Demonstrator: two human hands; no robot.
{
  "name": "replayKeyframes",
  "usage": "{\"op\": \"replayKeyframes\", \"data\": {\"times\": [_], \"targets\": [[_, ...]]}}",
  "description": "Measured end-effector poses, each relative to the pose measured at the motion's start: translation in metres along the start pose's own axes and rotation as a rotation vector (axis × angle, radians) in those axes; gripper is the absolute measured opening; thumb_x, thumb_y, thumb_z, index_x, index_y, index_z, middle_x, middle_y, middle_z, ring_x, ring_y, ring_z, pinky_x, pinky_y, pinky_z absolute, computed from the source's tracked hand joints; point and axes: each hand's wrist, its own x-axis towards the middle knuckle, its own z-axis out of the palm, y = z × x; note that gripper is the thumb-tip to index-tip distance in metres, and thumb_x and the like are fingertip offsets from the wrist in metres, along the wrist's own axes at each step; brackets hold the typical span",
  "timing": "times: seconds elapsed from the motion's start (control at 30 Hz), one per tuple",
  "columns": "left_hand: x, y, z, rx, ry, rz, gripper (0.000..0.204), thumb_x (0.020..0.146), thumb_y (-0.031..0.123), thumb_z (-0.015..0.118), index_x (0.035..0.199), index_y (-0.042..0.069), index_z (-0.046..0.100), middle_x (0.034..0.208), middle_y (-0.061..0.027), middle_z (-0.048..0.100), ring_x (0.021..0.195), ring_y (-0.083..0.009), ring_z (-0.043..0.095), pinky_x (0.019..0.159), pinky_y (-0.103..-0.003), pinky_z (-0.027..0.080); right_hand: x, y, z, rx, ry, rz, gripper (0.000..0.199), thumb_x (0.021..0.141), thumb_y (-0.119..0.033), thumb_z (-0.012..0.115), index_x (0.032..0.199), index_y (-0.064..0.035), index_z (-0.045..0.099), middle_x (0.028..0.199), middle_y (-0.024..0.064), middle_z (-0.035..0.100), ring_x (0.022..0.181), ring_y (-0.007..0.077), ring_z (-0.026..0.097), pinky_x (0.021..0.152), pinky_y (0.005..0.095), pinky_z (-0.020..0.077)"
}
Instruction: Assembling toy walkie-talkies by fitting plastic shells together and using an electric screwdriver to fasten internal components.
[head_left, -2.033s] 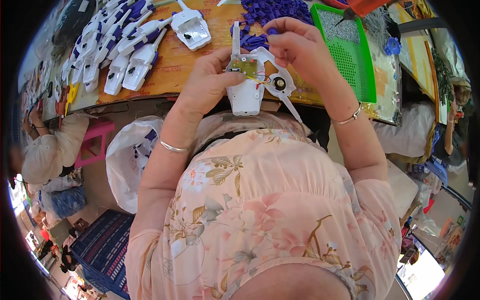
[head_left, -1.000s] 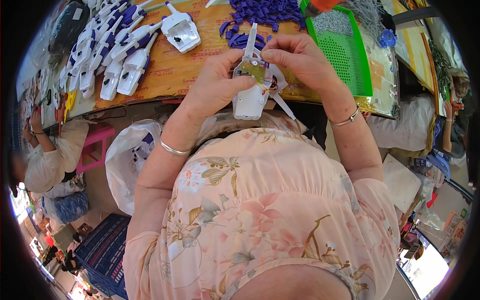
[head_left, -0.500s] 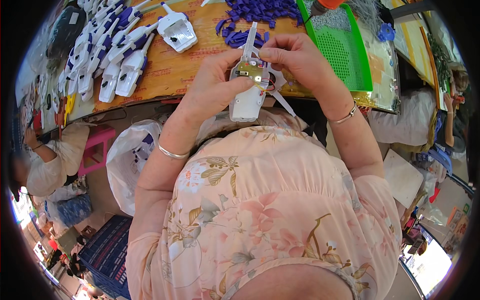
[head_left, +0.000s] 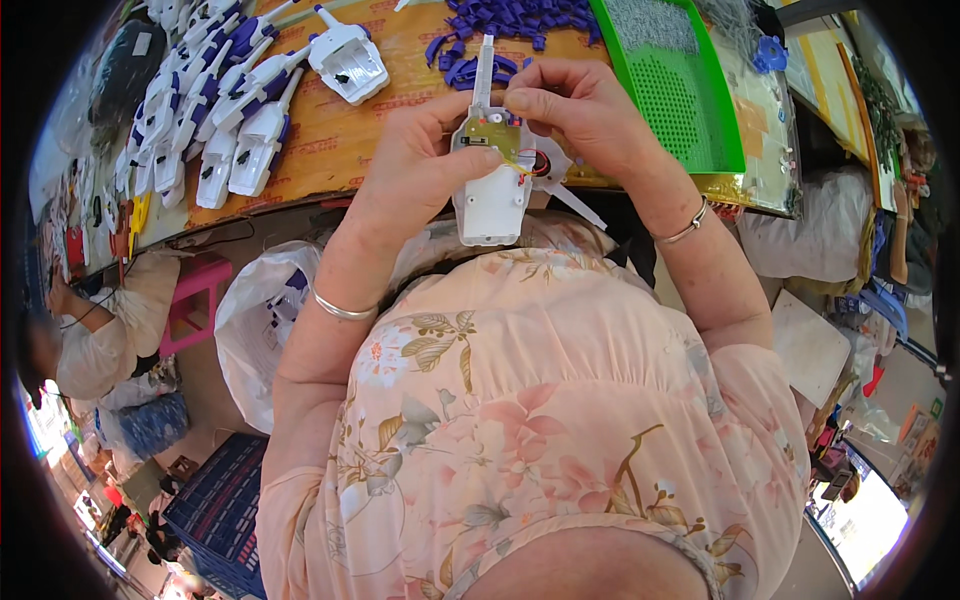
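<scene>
My left hand (head_left: 425, 150) is closed on a white plastic shell half (head_left: 494, 212) with a narrow stem pointing away from me. Its thumb lies over a small greenish circuit board (head_left: 492, 138) seated in the shell. Thin red and yellow wires (head_left: 525, 168) run from the board to a second white part (head_left: 560, 175) on the right, partly hidden under my right hand. At the board's far right corner, the thumb and forefinger of my right hand (head_left: 565, 105) are pinched together. What sits between those fingertips is too small or covered to make out.
Several white and purple shells (head_left: 215, 110) are heaped at the table's left, with a single white shell (head_left: 348, 58) beside them. Small purple plastic parts (head_left: 520, 22) lie at the back. A green tray (head_left: 735, 130) holds small metal pieces. Left of me hangs a white bag (head_left: 245, 340).
The shell has turned slightly and shifted a little left in my hands. My right fingers have moved slightly left along with it, staying pinched near the board's corner.
</scene>
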Motion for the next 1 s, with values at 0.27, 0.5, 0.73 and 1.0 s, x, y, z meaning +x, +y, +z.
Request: {"op": "replayKeyframes", "data": {"times": [0.27,0.5,0.73,1.0], "targets": [[0.013,-0.006,-0.023,-0.291,0.072,-0.074,0.035,0.074,-0.006,0.059,0.108,-0.005,0.058,0.096,-0.0105,0.065,0.081,-0.0164,0.064,0.075,-0.029,0.053,-0.004,-0.01,-0.003,-0.224,0.296,-0.186,0.024,0.085,-0.012,0.063,0.107,-0.0027,0.061,0.075,-0.0025,0.057,0.066,0.0043,0.05,0.058,0.0175,0.0396],[0.007,0.026,-0.054,-0.387,0.1,0.015,0.032,0.075,-0.003,0.058,0.108,-0.006,0.057,0.098,-0.013,0.064,0.086,-0.0195,0.064,0.081,-0.032,0.052,-0.036,-0.003,-0.008,-0.782,0.15,-0.365,0.062,0.066,-0.006,0.076,0.122,-0.0049,0.05,0.108,0.0051,0.056,0.093,0.0132,0.054,0.069,0.0245,0.0456],[0.009,0.034,-0.026,-0.569,0.091,0.064,0.035,0.078,-0.002,0.054,0.113,-0.006,0.054,0.106,-0.0153,0.062,0.093,-0.0222,0.063,0.086,-0.035,0.05,-0.01,0.027,0.039,0.163,-0.009,-0.318,0.077,0.069,-0.017,0.08,0.132,-0.0049,0.038,0.116,0.0057,0.053,0.105,0.0167,0.054,0.083,0.0308,0.0463],[0.007,0.03,-0.018,-0.663,0.106,0.042,0.035,0.079,-0.002,0.053,0.114,-0.007,0.053,0.105,-0.0152,0.062,0.092,-0.0221,0.063,0.085,-0.034,0.051,-0.015,0.008,0.052,0.522,-0.173,-0.115,0.058,0.077,-0.008,0.067,0.129,-0.0027,0.041,0.116,0.0074,0.055,0.105,0.0163,0.055,0.089,0.032,0.0463]]}}
